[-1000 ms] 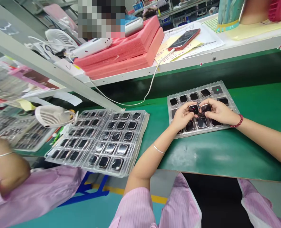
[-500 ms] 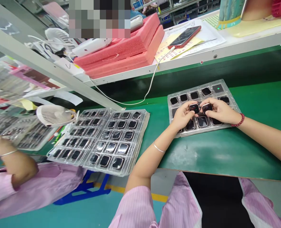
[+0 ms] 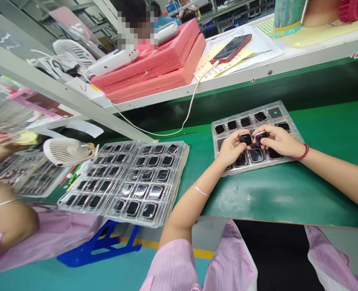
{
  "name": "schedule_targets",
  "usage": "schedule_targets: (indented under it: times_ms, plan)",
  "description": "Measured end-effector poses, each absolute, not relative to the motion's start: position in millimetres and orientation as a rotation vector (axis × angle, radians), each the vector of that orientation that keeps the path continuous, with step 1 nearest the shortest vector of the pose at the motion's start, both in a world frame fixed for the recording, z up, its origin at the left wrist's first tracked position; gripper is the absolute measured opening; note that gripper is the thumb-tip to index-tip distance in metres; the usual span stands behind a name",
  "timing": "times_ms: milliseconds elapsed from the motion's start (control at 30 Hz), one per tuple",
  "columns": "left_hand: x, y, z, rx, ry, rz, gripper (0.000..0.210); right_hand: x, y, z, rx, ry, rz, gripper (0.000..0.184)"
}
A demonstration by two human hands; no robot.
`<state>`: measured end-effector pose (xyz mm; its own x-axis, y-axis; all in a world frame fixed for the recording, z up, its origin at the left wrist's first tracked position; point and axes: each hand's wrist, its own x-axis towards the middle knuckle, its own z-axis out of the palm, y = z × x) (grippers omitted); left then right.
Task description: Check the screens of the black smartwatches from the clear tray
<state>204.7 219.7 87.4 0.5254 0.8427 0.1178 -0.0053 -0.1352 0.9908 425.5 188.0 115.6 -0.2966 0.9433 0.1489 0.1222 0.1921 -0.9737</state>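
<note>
My left hand [image 3: 235,146] pinches a dark square smartwatch [image 3: 245,139] between thumb and fingers. Close beside it, my right hand [image 3: 276,140] grips a second smartwatch [image 3: 260,138], thumb across its front. Both watches have rounded corners and no straps, and are held above a clear plastic tray [image 3: 291,115]. Several similar watches sit in the tray's pockets, among them one with a lit screen [image 3: 256,154] side pocket hidden in part by my hands. At the far right corner pocket lies a dark square piece with a green dot [image 3: 275,112].
To the left, clear trays [image 3: 163,216] hold several more watches near a white fan [image 3: 66,151]. A co-worker's arm [image 3: 13,220] is at the far left. Over the green table [image 3: 327,190] runs a shelf with pink foam [image 3: 154,74], a phone [image 3: 232,48] and a hanging white cable [image 3: 191,106].
The watch in my right hand has tilted, and the screens of both look different. At the far left, a co-worker's other hand has come into view by something yellow.
</note>
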Motion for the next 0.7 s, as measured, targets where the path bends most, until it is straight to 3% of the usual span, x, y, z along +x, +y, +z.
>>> schedule_targets:
  times_ms: [700]
  plan:
    - [207.0,217.5,89.3,1.480,0.711,0.902,0.055,426.4,189.2,113.3,-0.928,-1.727,1.073,0.023]
